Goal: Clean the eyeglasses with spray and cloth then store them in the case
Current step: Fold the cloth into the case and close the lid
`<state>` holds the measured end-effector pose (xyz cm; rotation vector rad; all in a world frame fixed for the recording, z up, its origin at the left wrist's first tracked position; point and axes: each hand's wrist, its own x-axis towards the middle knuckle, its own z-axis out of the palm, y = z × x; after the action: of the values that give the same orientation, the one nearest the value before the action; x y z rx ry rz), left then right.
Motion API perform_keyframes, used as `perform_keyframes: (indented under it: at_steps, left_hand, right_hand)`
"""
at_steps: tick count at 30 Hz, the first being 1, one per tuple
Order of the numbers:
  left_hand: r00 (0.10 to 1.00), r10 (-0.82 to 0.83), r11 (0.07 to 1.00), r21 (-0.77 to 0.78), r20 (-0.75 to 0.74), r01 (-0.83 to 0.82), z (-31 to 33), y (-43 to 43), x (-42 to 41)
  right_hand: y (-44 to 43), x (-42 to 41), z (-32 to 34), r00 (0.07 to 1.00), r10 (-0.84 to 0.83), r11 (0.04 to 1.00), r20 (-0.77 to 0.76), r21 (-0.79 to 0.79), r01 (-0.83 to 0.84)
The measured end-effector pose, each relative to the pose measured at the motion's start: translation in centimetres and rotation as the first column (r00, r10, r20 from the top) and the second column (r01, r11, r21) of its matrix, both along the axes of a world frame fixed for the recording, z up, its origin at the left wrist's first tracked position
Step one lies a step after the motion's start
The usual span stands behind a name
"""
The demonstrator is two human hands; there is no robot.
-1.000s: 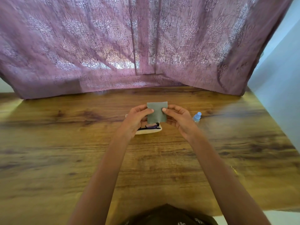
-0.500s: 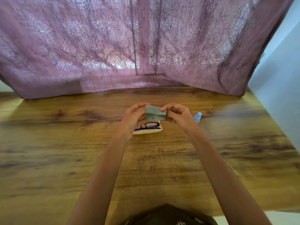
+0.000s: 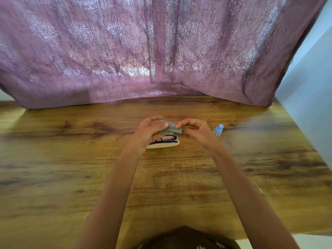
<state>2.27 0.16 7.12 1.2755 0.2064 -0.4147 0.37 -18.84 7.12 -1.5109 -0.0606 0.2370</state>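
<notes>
Overall, a wood-grain table (image 3: 71, 177) fills the lower two thirds of the frame. Its far edge meets a mauve patterned curtain (image 3: 161, 51) that spans the upper half, with daylight showing through near the centre. A pale blue wall (image 3: 309, 105) occupies the right edge of the frame.

Both forearms extend from the bottom of the frame to the centre of the table. The left hand (image 3: 149, 131) and the right hand (image 3: 195, 131) are raised above the surface with fingers curled. Each hand pinches one end of a grey-green cloth (image 3: 170, 127) between thumb and fingertips, and the cloth sits bunched between them.

Directly below the cloth in the frame, dark-framed eyeglasses (image 3: 168, 139) lie on a cream case (image 3: 163, 145), which rests flat on the table. The left hand hides the left part of both. A spray bottle (image 3: 218, 129) with a light blue cap stands just to the right of the right hand and is partly hidden by it.
</notes>
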Motion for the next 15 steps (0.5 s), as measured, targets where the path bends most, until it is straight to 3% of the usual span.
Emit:
perform_keyframes:
  at_steps: [4, 9, 15]
  left_hand:
    - [1.000, 0.026, 0.999, -0.020, 0.016, -0.026, 0.02, -0.07, -0.06]
    - [0.998, 0.035, 0.999, -0.008, 0.046, -0.034, -0.19, -0.05, -0.17]
    - [0.996, 0.037, 0.998, 0.046, 0.084, -0.041, -0.54, 0.46, -0.10]
  right_hand:
    - [0.25, 0.11, -0.37, 0.997, -0.033, 0.999, -0.074, 0.021, 0.035]
    - [0.74, 0.15, -0.58, 0.969, -0.075, 0.974, -0.234, 0.192, 0.121]
    - [0.68, 0.40, -0.78, 0.948, -0.087, 0.979, -0.307, 0.148, 0.138]
